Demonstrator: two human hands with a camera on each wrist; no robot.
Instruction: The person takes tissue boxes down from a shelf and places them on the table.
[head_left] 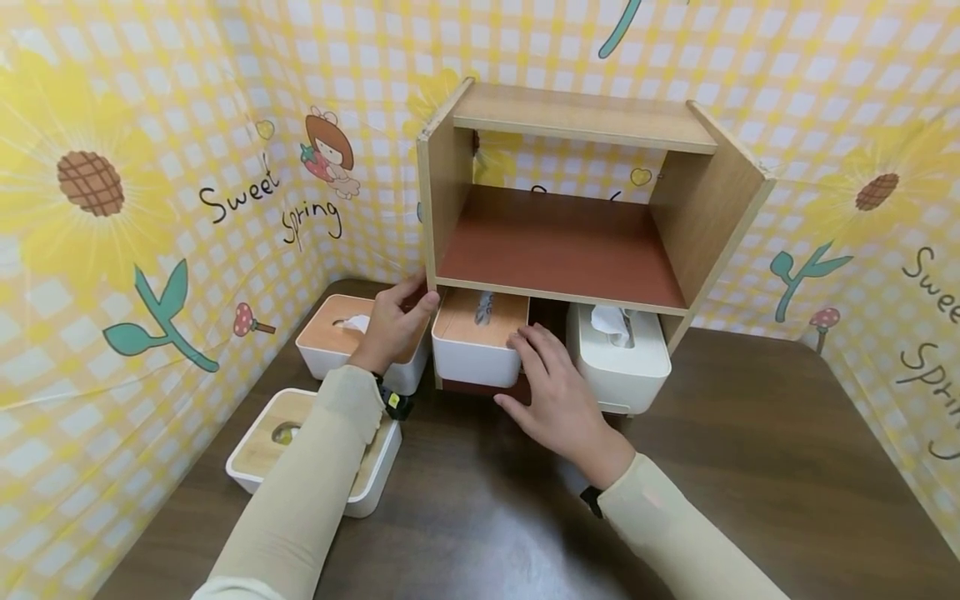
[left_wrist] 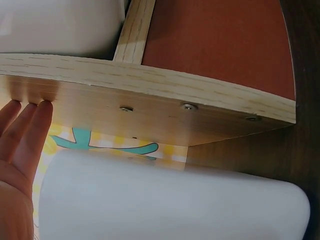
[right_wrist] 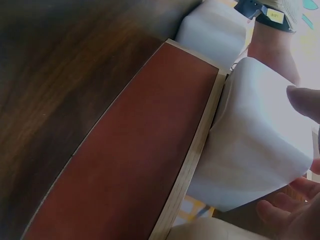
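A white tissue box with a wood-grain lid [head_left: 477,360] sits in the left part of the wooden shelf's [head_left: 437,208] lower level, its front jutting out. My right hand [head_left: 558,400] is at this box's right front corner, fingertips by the lid's edge and thumb apart. In the right wrist view, the box [right_wrist: 262,135] has fingers along one side. My left hand [head_left: 393,325] reaches to the shelf's left side; in the left wrist view, its straight fingers [left_wrist: 37,135] touch the side panel [left_wrist: 155,122]. An all-white tissue box [head_left: 622,367] occupies the level's right part.
Left of the shelf stands another wood-lidded tissue box [head_left: 330,321], partly behind my left hand. Nearer, a tissue box with a paler lid [head_left: 262,425] lies partly under my left forearm. A patterned cloth [head_left: 255,100] hangs behind the dark table [head_left: 750,450].
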